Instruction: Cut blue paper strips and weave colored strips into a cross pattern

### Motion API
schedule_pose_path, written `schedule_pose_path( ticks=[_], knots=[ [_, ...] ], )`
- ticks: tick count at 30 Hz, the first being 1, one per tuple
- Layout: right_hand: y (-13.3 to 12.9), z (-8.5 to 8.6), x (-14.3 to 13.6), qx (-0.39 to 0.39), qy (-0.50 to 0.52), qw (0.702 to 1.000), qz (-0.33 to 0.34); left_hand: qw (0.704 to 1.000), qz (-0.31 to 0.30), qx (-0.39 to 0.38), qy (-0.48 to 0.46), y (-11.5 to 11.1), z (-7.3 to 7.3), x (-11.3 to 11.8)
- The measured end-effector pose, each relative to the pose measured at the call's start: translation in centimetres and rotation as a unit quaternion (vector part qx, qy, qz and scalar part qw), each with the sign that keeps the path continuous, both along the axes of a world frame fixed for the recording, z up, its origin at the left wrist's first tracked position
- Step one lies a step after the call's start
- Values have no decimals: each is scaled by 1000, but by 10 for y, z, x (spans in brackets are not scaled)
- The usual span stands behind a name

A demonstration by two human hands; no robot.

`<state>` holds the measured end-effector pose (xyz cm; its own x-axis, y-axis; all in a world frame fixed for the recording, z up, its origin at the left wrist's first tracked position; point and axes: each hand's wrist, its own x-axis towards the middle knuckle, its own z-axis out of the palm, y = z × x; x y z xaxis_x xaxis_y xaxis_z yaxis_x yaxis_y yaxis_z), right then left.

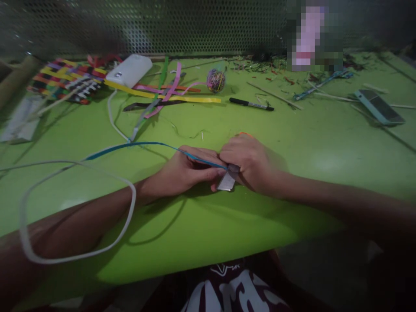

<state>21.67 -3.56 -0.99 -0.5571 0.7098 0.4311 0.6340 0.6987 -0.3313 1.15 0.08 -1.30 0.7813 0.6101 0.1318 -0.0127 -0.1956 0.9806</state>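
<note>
Standing at the table, I note the following. The left hand (195,169) is low over the green table (208,236), thumb and forefinger pinching at the near end of a blue strip (118,148). The right hand (255,164) is curled tight beside it, knuckles up, closed on a dark grey piece (233,168), whose nature I cannot tell. Contact between the two sets of fingers is partly hidden. A pale flat piece (226,183) protrudes below the left thumb; whether it is joined to the strip cannot be determined.

The blue strip passes along the left hand and arches leftward. It appears to run on into a white loop (134,197), which crosses in front of the left forearm.

Assessment of method: close grips on either side of the working point are sound, giving control over a narrow, springy material. The strip should lie flat, without twist, under the thumb, and pressure should be even. The loop is a snag risk in my judgement; it is best laid clear of the forearm. Coloured strips (169,97) and a black marker (251,104) lie farther back, well apart from the hands.
</note>
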Motion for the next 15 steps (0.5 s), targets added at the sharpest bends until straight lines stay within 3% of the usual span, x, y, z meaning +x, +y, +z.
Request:
schedule_pose_path(
  ticks=[15],
  knots=[
    [-1, 1, -1, -13, -26, 1000, -12, 1000, 3, 28, 15, 1, 0, -1]
  ],
)
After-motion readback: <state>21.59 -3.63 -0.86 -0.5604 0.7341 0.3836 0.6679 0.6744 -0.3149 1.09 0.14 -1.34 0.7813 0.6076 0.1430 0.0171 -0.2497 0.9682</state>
